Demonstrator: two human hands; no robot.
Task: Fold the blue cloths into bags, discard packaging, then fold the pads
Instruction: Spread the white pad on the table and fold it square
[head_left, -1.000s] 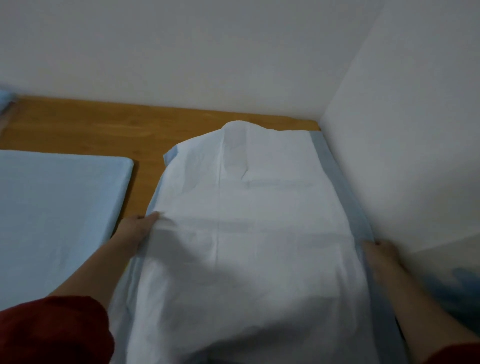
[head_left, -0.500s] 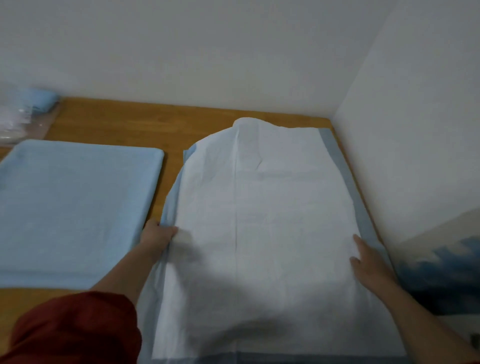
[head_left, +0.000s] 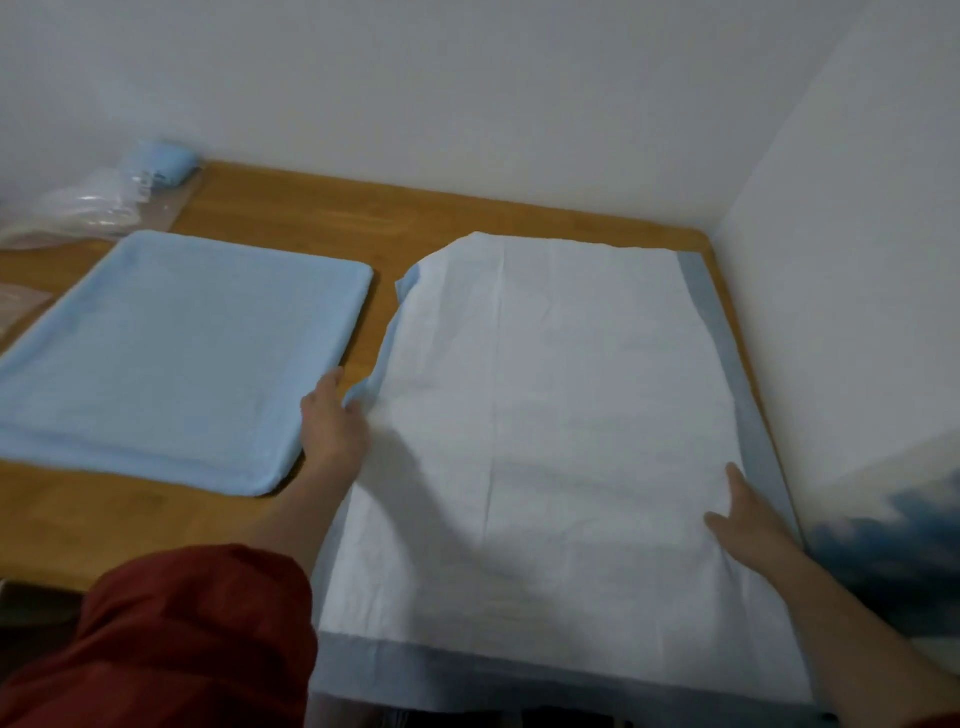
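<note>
A large white pad with blue borders lies spread on the right half of the wooden table, reaching the front edge. My left hand pinches the pad's curled left edge. My right hand rests flat, fingers apart, on the pad near its right border. A folded light-blue pad lies flat to the left. At the back left sits a rolled blue cloth in a clear bag.
Crumpled clear plastic packaging lies at the back left corner. White walls close the table at the back and on the right. A dark blue patterned thing sits low at the right.
The view has swung left and down, showing more of the folded pad and the bags. The white pad has settled flatter. My right hand moved from its right edge onto its surface.
</note>
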